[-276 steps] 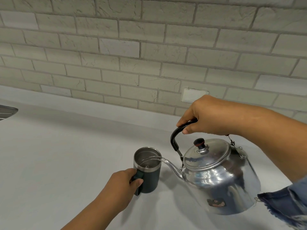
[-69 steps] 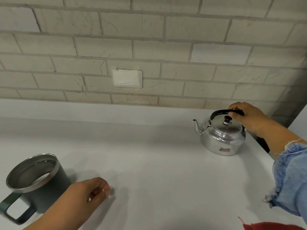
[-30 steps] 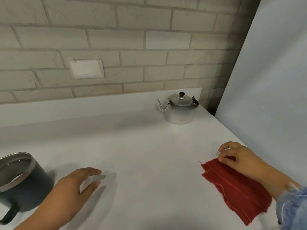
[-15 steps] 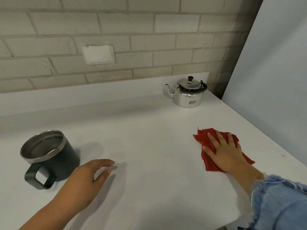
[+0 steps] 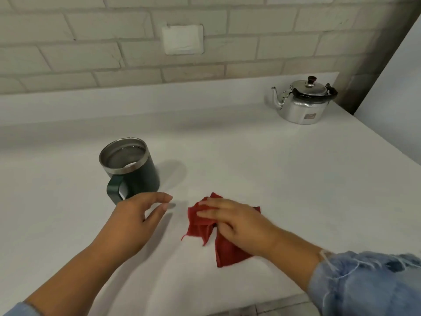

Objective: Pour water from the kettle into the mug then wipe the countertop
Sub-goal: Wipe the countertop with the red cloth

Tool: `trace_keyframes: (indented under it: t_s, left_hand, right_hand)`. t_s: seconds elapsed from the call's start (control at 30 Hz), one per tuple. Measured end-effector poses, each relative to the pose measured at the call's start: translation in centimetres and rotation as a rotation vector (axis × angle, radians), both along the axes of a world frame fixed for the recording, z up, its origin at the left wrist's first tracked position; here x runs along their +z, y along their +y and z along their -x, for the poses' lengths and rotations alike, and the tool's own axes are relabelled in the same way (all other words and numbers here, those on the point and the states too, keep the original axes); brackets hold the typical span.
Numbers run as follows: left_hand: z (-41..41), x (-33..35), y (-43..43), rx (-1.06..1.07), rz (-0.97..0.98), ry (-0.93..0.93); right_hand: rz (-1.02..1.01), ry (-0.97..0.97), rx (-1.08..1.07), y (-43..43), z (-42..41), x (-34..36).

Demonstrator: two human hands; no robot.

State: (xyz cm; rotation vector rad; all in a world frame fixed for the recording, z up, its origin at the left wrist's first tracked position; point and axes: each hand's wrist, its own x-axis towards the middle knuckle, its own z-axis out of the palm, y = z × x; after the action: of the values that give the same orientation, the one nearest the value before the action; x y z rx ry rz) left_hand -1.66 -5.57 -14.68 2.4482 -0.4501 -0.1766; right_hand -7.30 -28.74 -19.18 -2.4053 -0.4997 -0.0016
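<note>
With the right hand (image 5: pixel 241 226) pressing flat on the crumpled red cloth (image 5: pixel 224 248) and the left hand's (image 5: pixel 136 222) empty fingers spread beside the dark green steel-rimmed mug (image 5: pixel 129 167) on the white bench (image 5: pixel 296 179), a leftward wipe could knock the mug and spill it.

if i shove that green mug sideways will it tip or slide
The green mug looks squat and wide-based, so it would probably slide. It seems to hold water, so a sharp shove might slosh some out. Its handle faces the left hand.
</note>
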Motion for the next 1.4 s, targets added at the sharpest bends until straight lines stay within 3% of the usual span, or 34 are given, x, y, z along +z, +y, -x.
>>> trace_keyframes:
  t_s: [0.07,0.17,0.23,0.37,0.43,0.53,0.67,0.87,1.07,1.2,1.27,1.4]
  left_hand:
    - [0.3,-0.1,1.1,-0.003,0.017,0.001]
    - [0.7,-0.8,2.8,-0.019,-0.005,0.011]
    - [0.9,-1.4,3.7,-0.024,-0.021,0.014]
    - [1.0,-2.6,5.1,-0.059,-0.188,-0.029]
    - [1.1,-3.1,5.4,-0.107,-0.272,-0.042]
    - [1.0,-3.4,5.7,-0.135,-0.269,-0.031]
    - [0.4,-3.1,6.0,-0.152,-0.257,-0.002]
    - [0.5,-3.3,6.0,-0.153,-0.247,-0.011]
    - [0.3,-3.3,6.1,-0.159,-0.269,-0.022]
    - [0.7,-2.8,6.0,-0.179,-0.309,0.005]
    - [1.2,-2.5,5.9,-0.178,-0.356,0.019]
    - [1.4,-2.1,6.5,-0.188,-0.394,0.029]
  right_hand:
    - [-0.206,-0.128,-0.287,-3.3,-1.7,0.9]
    - [-0.289,-0.231,-0.745,-9.8,-4.8,2.1]
    - [-0.157,-0.154,-0.931,-14.7,-6.5,1.9]
    - [0.447,0.305,-1.016,-19.2,-9.7,-0.3]
    - [0.510,0.377,-1.036,-18.1,-11.5,-0.6]
    - [0.546,0.318,-0.932,-15.1,-14.4,-0.6]
    - [0.578,0.172,-0.603,-8.6,-16.9,-0.9]
    - [0.513,-0.034,-0.142,-0.9,-12.9,-1.1]
    - [0.367,-0.025,0.180,3.4,-4.7,0.8]
    - [0.284,0.105,0.370,4.3,-1.0,1.5]
    - [0.139,0.221,0.334,3.7,-0.6,1.6]
    - [-0.307,0.225,-0.090,-0.5,-1.2,3.5]
